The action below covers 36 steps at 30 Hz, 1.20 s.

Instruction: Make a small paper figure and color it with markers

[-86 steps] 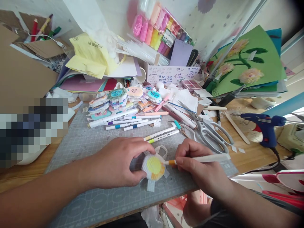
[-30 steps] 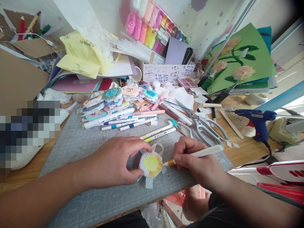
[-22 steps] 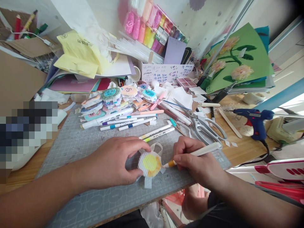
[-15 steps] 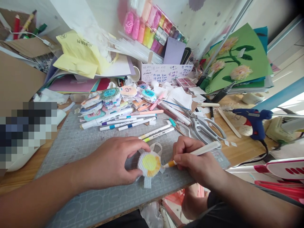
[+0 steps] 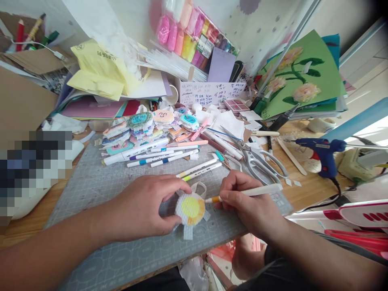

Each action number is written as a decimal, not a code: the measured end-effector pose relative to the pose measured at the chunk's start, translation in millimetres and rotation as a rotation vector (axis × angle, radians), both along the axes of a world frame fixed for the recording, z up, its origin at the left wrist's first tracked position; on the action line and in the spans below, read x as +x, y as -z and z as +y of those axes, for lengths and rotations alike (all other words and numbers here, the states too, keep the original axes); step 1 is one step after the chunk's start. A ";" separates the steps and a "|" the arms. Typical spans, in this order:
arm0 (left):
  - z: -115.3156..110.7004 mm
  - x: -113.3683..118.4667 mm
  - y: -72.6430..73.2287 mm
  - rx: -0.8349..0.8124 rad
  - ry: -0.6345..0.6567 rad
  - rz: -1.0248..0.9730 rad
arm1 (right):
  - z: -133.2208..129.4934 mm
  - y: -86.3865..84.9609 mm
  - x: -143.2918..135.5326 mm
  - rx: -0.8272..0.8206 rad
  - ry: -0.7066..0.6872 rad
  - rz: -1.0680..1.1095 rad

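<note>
Two bare hands share one small job: the left hand (image 5: 145, 204) pinches a round padded craft piece (image 5: 190, 207) on the cutting mat (image 5: 118, 258), forefinger at its twelve o'clock, thumb at its eight. The right hand (image 5: 244, 200) grips a white-barrelled marker (image 5: 257, 190) like a pen, its tip shifted from the piece's four o'clock up toward three, suggesting that colouring has moved to the orange arc's upper end; the left rim remains white. As for what is obscured, the far-left object (image 5: 33, 173) is pixelated and cut off, the left hand covers the mat behind it, whether the tip touches is unclear, and the right hand's lower fingers are tucked away.
</note>
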<state>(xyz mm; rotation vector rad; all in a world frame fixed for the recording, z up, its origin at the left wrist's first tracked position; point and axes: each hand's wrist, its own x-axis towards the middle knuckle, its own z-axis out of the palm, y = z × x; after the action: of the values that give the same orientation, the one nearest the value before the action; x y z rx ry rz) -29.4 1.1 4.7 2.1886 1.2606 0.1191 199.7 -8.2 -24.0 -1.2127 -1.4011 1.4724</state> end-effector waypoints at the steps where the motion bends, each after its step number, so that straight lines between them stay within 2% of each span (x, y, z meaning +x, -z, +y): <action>1: -0.1 0.2 0.1 -0.002 0.001 0.001 | 0.1 0.1 -0.2 0.002 0.011 0.001; 20: 0.0 0.6 -0.4 0.003 -0.002 0.000 | 0.5 7.3 1.7 -0.017 -0.005 0.056; 29: 1.7 1.3 0.8 -0.012 -0.007 -0.006 | 0.2 0.7 -0.8 -0.033 0.033 0.007; 36: 0.3 1.0 -0.9 -0.018 0.003 0.003 | 1.5 4.3 -0.7 -0.024 0.019 0.021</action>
<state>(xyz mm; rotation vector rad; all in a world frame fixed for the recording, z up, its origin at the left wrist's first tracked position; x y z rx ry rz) -28.4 1.4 5.6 2.1760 1.2553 0.1031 199.1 -6.7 -28.3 -1.2191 -1.3578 1.4885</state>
